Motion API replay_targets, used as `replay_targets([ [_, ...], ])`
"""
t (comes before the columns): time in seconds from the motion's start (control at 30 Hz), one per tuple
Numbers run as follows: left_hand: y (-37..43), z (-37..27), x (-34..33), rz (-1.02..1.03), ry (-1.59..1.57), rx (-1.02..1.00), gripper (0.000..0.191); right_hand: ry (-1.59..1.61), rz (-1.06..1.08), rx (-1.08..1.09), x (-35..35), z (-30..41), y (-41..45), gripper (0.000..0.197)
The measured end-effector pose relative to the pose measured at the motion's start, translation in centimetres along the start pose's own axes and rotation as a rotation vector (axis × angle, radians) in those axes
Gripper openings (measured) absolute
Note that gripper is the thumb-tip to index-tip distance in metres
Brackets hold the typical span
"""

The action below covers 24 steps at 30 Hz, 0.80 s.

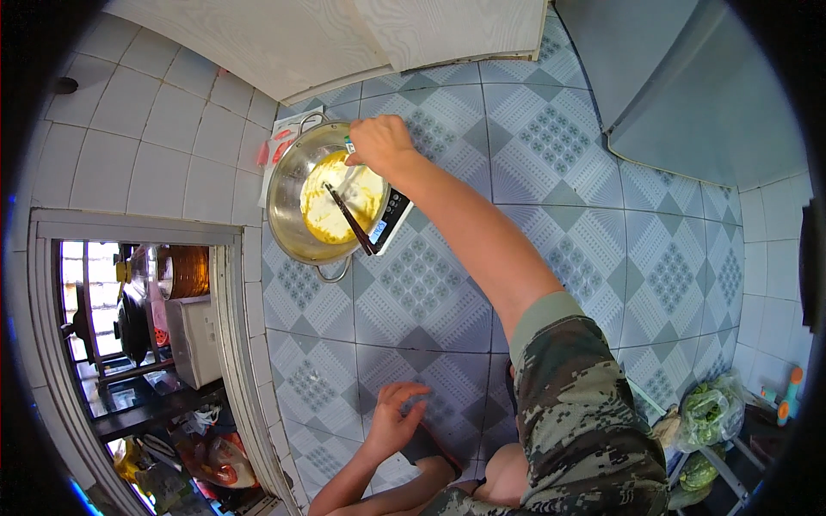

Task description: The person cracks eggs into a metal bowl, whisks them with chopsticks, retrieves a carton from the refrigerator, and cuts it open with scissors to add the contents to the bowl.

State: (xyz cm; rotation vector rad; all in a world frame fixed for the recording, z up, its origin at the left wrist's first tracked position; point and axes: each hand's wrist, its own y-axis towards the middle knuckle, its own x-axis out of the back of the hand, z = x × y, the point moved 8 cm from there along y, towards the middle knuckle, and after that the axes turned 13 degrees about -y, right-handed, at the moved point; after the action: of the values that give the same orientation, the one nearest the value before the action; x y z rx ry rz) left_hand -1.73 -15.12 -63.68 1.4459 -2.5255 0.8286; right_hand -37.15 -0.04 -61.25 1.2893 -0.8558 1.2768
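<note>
My right hand (381,145) reaches over the rim of a large two-handled stainless steel basin (284,213) and grips a small package (350,144) with green and white on it. Most of that package is hidden by my fingers. Inside the basin lies a white and yellow mixture (322,213). A pair of dark chopsticks (352,219) leans in it, their ends resting over the near right rim. Under the basin is a digital scale (392,216) with a lit display and buttons. My left hand (400,413) hangs over the floor near my leg, fingers apart, holding nothing.
A white sheet with red marks (277,145) lies between basin and tiled wall. To the left, a window frame (232,322) opens onto shelves with an oil jug (184,271). Bagged green vegetables (710,413) stand at the lower right; a grey cabinet-like appliance (697,109) is upper right.
</note>
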Motion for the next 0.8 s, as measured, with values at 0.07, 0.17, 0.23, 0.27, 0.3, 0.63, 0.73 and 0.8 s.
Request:
replay_targets([
  [0.07, 0.1, -0.1, 0.0, 0.006, 0.0, 0.004, 0.024, -0.012, -0.013, 0.015, 0.0, 0.1, 0.1, 0.05],
  [0.17, 0.0, -0.1, -0.1, 0.006, 0.001, 0.005, 0.024, 0.026, -0.022, -0.012, 0.2, 0.0, 0.1, 0.051],
  [0.23, -0.1, -0.2, -0.1, 0.003, 0.003, -0.001, 0.025, 0.074, -0.019, -0.056, 0.2, -0.5, 0.0, 0.052],
  [0.27, -0.1, -0.2, 0.0, 0.002, -0.006, 0.003, 0.025, 0.159, -0.019, -0.147, 0.1, -1.5, -0.1, 0.055],
  [0.3, -0.1, -0.2, 0.0, 0.0, -0.015, 0.007, 0.025, 0.243, -0.018, -0.239, 0.0, -2.4, -0.3, 0.058],
  [0.63, 0.0, -0.6, -0.1, -0.001, -0.046, 0.051, 0.024, 0.454, 0.057, -0.367, -0.8, -3.9, -0.5, 0.062],
  [0.73, 0.0, -0.4, -0.1, 0.015, 0.009, 0.001, 0.024, 0.432, 0.063, -0.354, -0.4, -3.5, -0.6, 0.061],
  [0.8, -0.1, -0.3, -0.1, 0.014, 0.001, -0.001, 0.024, 0.316, 0.051, -0.31, 0.0, -3.1, -0.5, 0.054],
])
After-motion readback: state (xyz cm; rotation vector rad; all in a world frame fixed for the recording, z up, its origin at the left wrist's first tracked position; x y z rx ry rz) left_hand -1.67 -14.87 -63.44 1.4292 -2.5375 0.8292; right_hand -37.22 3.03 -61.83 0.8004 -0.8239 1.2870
